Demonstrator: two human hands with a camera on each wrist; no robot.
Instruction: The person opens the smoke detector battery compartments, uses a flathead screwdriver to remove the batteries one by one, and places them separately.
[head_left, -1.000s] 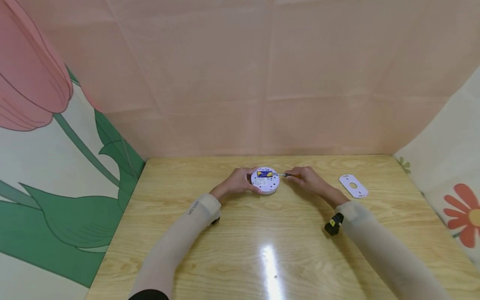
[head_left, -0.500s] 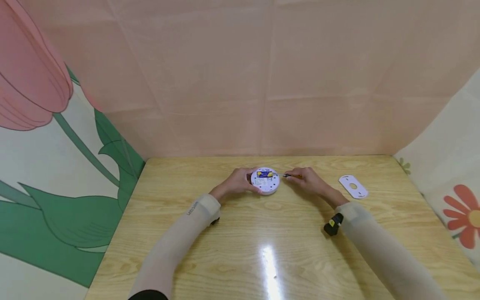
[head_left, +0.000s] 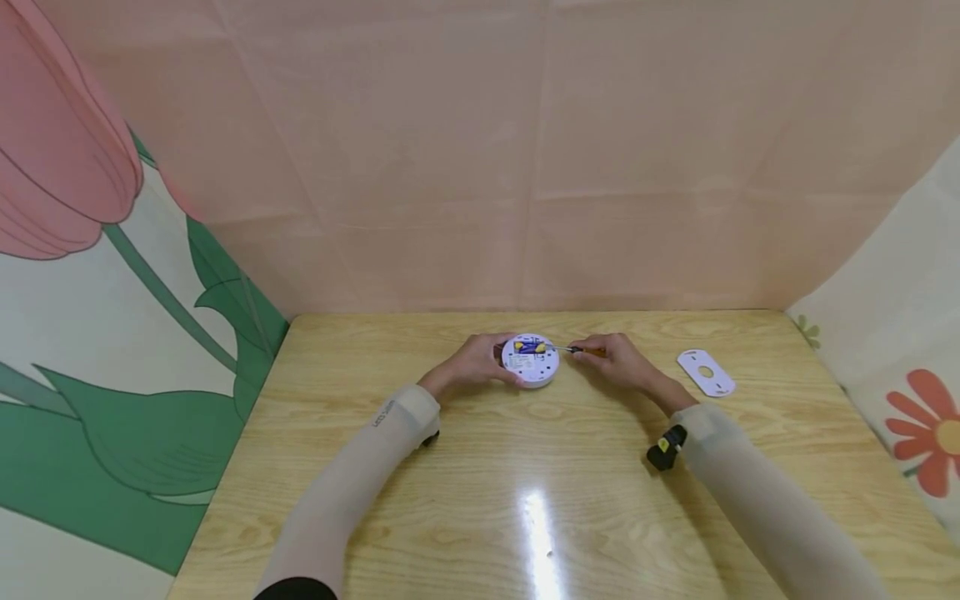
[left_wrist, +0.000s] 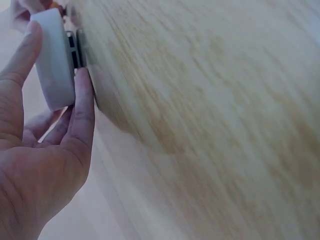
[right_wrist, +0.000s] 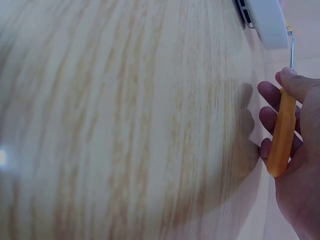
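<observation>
My left hand [head_left: 472, 360] holds a round white smoke alarm [head_left: 534, 377] by its left edge, thumb on one side and fingers on the other. Its upward face carries a printed label, several small holes and blue-and-yellow batteries [head_left: 527, 347] in a recess. In the left wrist view, dark slots show on the underside, close over the table. My right hand [head_left: 613, 357] grips a screwdriver [right_wrist: 282, 132] by its orange handle, fingers curled round it and thumb near the shaft. The metal shaft points left across the alarm's face, its tip at the yellow end of the batteries.
A flat white mounting plate [head_left: 706, 372], with a round central hole and rounded ends, lies on the wooden table [head_left: 450, 500] to the right of my right hand. A pink backdrop [head_left: 525, 167] rises behind the table's far edge. Printed flower cloth hangs at both sides.
Hardly anything differs: both hands keep their hold on the smoke alarm and screwdriver in the same place, and the view has shifted very slightly.
</observation>
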